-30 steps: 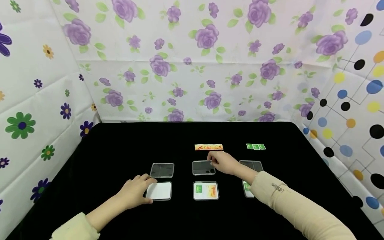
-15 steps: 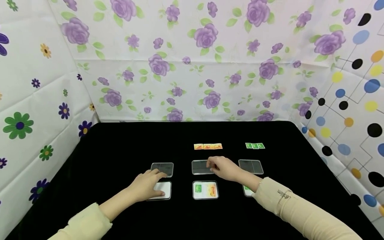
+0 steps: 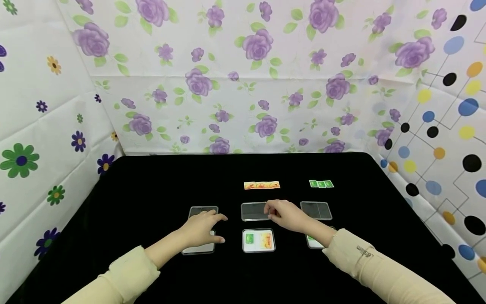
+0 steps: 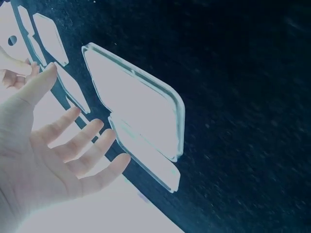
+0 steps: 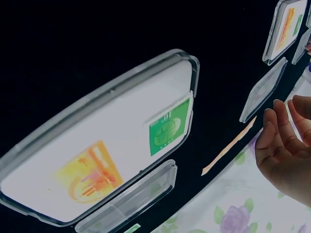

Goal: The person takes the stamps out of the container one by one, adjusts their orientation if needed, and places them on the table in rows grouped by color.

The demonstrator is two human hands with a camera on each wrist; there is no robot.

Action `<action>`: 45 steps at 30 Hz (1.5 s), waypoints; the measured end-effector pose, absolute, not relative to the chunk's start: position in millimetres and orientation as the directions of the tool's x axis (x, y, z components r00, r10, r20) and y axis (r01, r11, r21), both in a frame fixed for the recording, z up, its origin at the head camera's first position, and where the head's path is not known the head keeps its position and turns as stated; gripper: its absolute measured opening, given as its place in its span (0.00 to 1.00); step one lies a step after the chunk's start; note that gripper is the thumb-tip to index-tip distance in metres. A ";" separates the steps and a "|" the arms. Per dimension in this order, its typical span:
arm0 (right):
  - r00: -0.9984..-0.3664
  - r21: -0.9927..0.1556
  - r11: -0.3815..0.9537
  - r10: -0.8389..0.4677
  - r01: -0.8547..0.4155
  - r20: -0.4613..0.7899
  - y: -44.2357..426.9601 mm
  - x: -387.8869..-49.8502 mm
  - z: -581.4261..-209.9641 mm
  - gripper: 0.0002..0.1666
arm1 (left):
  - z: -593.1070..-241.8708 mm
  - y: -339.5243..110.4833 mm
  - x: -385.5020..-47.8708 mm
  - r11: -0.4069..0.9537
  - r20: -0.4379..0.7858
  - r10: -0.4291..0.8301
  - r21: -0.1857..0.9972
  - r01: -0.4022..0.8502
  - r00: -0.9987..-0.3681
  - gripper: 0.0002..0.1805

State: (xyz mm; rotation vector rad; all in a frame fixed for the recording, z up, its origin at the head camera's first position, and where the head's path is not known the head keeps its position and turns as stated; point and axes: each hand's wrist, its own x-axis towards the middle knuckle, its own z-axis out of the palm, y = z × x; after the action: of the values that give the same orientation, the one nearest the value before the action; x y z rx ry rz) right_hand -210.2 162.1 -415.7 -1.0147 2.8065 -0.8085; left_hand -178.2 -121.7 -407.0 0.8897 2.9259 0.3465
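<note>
My left hand [image 3: 199, 230] is spread above the left clear case, its fingers pointing right and holding nothing. That case holds a blank white card [image 3: 199, 249], and a clear lid [image 3: 205, 209] lies behind it, partly hidden by the hand. My right hand [image 3: 288, 215] hovers with loosely curled fingers at the right end of the middle clear lid [image 3: 253, 212]; nothing shows in its grasp in the right wrist view. Before that lid, the middle case [image 3: 258, 240] contains a white card with a green stamp [image 3: 249, 238] and an orange stamp [image 3: 267, 240].
A right case [image 3: 313, 242], partly under the right forearm, shows a green stamp in the head view; its lid [image 3: 316, 210] lies behind. Orange stamps [image 3: 262, 185] and green stamps [image 3: 321, 184] lie in rows farther back on the black cloth [image 3: 171, 177].
My left hand has moved right from the left case's edge to above it, off its grip there. My right hand has drawn slightly nearer me beside the middle lid.
</note>
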 end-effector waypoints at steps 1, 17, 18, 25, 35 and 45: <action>-0.788 -0.494 0.652 -0.604 -0.576 0.122 161.8 -209.5 -415.4 0.04 | -407.0 -118.9 -178.8 0.808 -0.004 0.556 0.237 0.540 -0.831 0.31; -0.802 -0.546 0.635 -0.584 -0.547 0.124 157.5 -198.2 -425.0 0.04 | -424.6 -86.2 -178.3 0.733 0.015 0.645 0.274 0.623 -0.764 0.34; -0.801 -0.547 0.633 -0.587 -0.548 0.122 157.0 -196.6 -426.0 0.04 | -425.6 -85.4 -178.0 0.729 0.014 0.649 0.273 0.628 -0.760 0.34; -0.780 -0.515 0.622 -0.604 -0.590 0.163 152.2 -186.9 -429.5 0.04 | -430.6 -82.6 -178.8 0.724 0.005 0.662 0.253 0.641 -0.749 0.37; -0.781 -0.416 0.680 -0.608 -0.604 0.142 132.9 -176.9 -426.9 0.05 | -436.2 -81.5 -170.4 0.771 0.034 0.607 0.218 0.599 -0.794 0.38; -0.764 -0.332 0.695 -0.625 -0.638 0.161 121.7 -171.1 -431.7 0.10 | -438.8 -79.6 -168.4 0.778 0.019 0.607 0.188 0.600 -0.794 0.38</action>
State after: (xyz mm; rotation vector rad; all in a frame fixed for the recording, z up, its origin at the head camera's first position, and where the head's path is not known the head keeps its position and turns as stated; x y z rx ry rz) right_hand -171.1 121.7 -431.7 -1.0902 2.9247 -0.5945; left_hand -168.4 -79.6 -438.8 0.9923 2.9220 0.2867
